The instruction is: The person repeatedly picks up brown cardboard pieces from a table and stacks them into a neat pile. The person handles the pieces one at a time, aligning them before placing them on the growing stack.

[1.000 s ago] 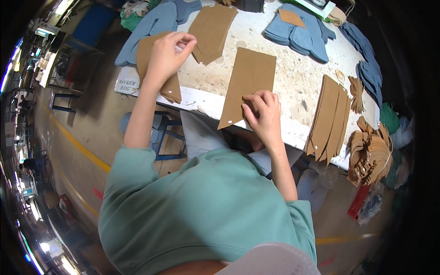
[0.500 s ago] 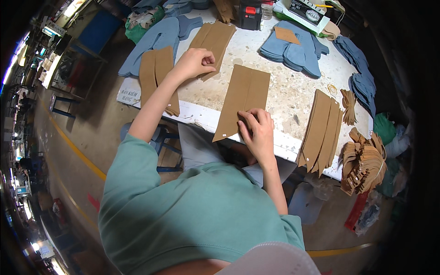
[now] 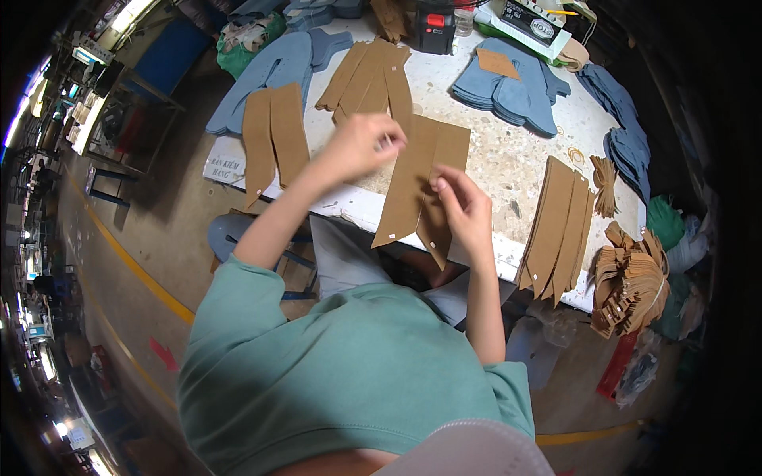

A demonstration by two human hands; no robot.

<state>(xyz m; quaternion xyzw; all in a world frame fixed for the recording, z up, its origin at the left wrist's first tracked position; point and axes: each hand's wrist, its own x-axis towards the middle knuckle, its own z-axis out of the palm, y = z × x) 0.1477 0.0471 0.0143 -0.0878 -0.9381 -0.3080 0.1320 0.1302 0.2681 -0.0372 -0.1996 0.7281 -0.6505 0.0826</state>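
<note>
Two long brown strips [image 3: 407, 194] lie side by side at the table's front middle, their pointed ends overhanging the edge and small white labels near the points. My left hand [image 3: 361, 149], blurred, hovers left of them with its fingers curled. A single brown strip [image 3: 399, 94] slants from the left-hand pile of brown strips [image 3: 365, 79] down to those fingertips and appears pinched there. Over the right one of the middle strips, my right hand [image 3: 467, 214] has its thumb and fingers drawn together. Whether anything is between them is hidden.
More brown strips lie at front left [image 3: 274, 135] and front right [image 3: 554, 230]. Tied brown bundles [image 3: 631, 278] sit at the right edge. Stacks of blue-grey pieces [image 3: 508, 83] lie farther back, near a black-and-red device [image 3: 435, 28]. A stool [image 3: 230, 236] stands below the table.
My left hand has come from the left pile toward the middle, with a strip trailing from that pile. My right hand has lifted slightly, uncovering the right middle strip's pointed end. The left pile is fanned out.
</note>
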